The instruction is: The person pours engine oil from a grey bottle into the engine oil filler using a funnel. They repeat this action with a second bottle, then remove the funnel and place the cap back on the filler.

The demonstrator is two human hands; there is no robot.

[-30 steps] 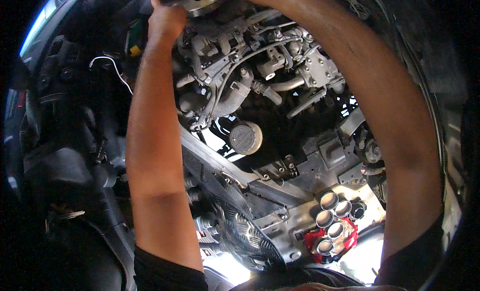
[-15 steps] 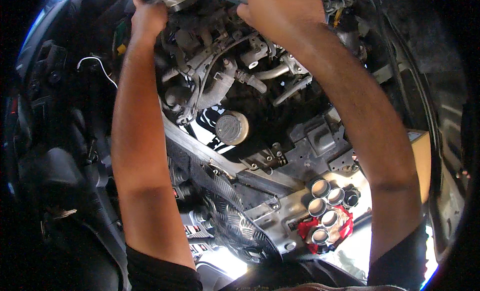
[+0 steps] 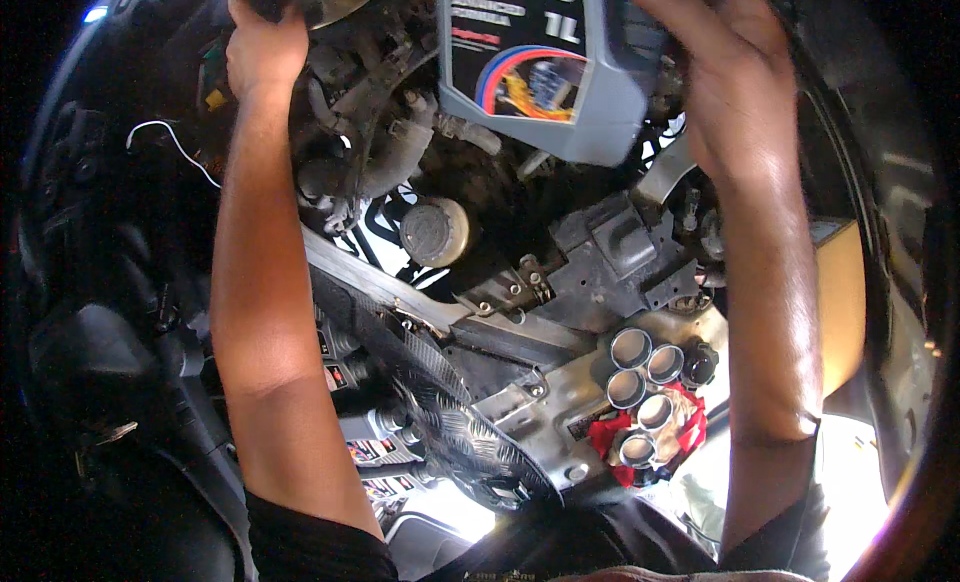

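Your right hand (image 3: 740,102) is gripping a smooth, angular grey plastic bottle (image 3: 612,107) just left of its palm; the black label (image 3: 475,82) is showing white lettering and a curved red-and-blue band. Your left hand (image 3: 267,57) is grasping a round, metal-rimmed piece (image 3: 342,4). Farther down, between your forearms, a round ridged cap (image 3: 432,232) is sitting; rimmed cups (image 3: 627,389) are clustering at red cloth (image 3: 604,438).
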